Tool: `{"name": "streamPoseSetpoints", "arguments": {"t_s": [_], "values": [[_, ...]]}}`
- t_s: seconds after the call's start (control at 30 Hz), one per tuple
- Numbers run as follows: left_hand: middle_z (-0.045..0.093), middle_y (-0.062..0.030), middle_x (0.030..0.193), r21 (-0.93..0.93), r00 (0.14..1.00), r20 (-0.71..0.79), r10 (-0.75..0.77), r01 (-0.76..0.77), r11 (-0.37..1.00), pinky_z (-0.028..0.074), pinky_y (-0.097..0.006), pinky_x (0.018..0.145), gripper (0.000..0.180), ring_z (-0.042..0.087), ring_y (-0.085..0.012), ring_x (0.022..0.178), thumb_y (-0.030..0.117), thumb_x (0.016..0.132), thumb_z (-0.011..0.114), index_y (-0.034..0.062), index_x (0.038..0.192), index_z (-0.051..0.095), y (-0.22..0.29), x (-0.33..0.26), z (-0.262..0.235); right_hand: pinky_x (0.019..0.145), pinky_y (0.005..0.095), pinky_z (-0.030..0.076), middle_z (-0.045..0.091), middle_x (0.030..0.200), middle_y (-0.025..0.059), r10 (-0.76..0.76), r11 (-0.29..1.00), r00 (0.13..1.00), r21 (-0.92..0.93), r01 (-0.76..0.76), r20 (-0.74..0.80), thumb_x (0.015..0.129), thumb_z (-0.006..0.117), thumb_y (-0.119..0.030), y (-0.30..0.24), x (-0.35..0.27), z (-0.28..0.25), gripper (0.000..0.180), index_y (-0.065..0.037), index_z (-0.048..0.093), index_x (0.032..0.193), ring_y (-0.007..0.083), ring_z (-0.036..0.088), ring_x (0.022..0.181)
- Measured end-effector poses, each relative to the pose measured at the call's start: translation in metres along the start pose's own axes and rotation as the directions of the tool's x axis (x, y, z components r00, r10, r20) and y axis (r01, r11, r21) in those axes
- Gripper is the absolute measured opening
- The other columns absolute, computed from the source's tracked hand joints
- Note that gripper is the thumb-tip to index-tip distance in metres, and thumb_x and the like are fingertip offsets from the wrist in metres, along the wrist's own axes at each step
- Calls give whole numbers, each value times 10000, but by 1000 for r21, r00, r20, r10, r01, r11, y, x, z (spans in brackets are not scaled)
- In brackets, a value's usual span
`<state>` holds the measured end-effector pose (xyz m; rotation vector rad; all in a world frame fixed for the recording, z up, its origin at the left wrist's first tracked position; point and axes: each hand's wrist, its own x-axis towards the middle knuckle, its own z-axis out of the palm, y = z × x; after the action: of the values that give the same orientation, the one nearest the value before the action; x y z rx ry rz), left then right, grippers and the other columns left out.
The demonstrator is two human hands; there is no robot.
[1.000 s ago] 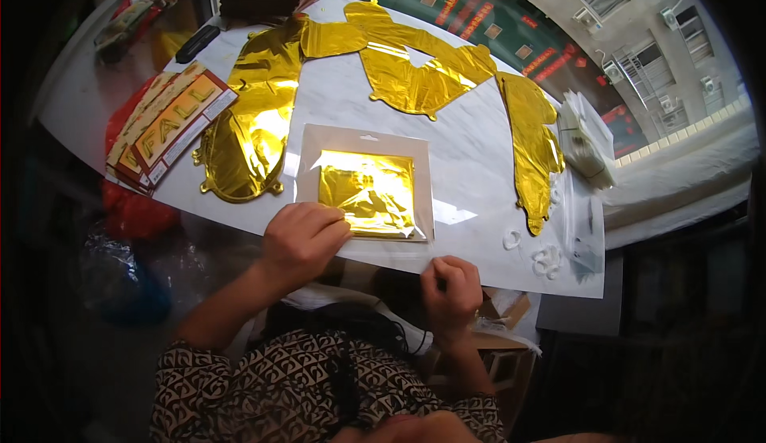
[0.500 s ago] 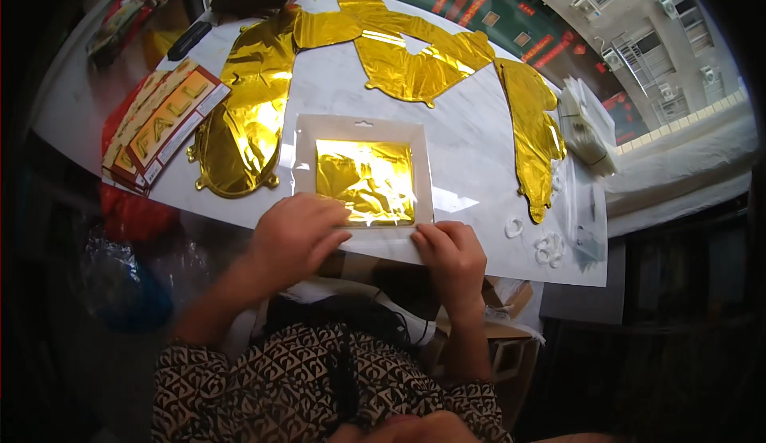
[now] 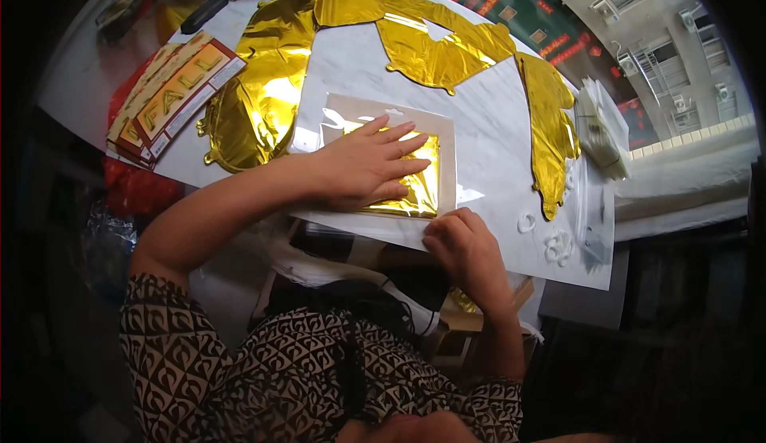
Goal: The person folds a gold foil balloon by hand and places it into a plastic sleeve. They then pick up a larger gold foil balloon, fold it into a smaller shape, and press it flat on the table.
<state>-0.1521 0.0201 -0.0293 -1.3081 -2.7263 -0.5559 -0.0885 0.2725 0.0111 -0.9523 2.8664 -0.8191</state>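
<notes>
A clear plastic bag (image 3: 335, 106) with a hanging slot lies on the marble-patterned table (image 3: 499, 168). Inside it are a beige card (image 3: 447, 152) and a folded square of gold foil (image 3: 423, 196). My left hand (image 3: 359, 165) lies flat across the foil through the bag, fingers spread. At the bag's lower right corner, by the table's near edge, my right hand (image 3: 467, 248) is closed with its fingers curled. Whatever sits between those fingertips is hidden.
Flat gold foil balloons (image 3: 263, 84) spread across the far side and down the right (image 3: 546, 136). Printed cards (image 3: 171, 96) fan out at the left edge. White rings (image 3: 558, 248) and stacked clear bags (image 3: 602, 128) are at the right. A black object (image 3: 203, 14) lies far left.
My left hand has moved from the bag's lower edge up onto the foil and spread its fingers. My right hand stays near the lower right corner. The whole view has shifted slightly.
</notes>
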Motion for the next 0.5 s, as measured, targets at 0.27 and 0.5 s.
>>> {"name": "streamPoseSetpoints", "arguments": {"t_s": [0.27,0.5], "values": [[289,-177,1564,52,1000,12,0,-1,999,126,-511,1197,538,213,-349,1469,403,1005,430,111,1457,418,1,2,1,733,384,472,529,849,105,-180,961,971,-180,208,160,847,635,-105,3,9,-1,115,-46,537,861,293,549,830],[301,-184,1555,25,999,-23,26,-26,999,145,-524,1191,519,212,-351,1469,398,1018,401,97,1439,438,0,2,1,710,382,454,506,846,112,-304,871,917,-314,377,258,818,588,-90,-1,12,-3,109,-44,507,874,280,529,799]]}}
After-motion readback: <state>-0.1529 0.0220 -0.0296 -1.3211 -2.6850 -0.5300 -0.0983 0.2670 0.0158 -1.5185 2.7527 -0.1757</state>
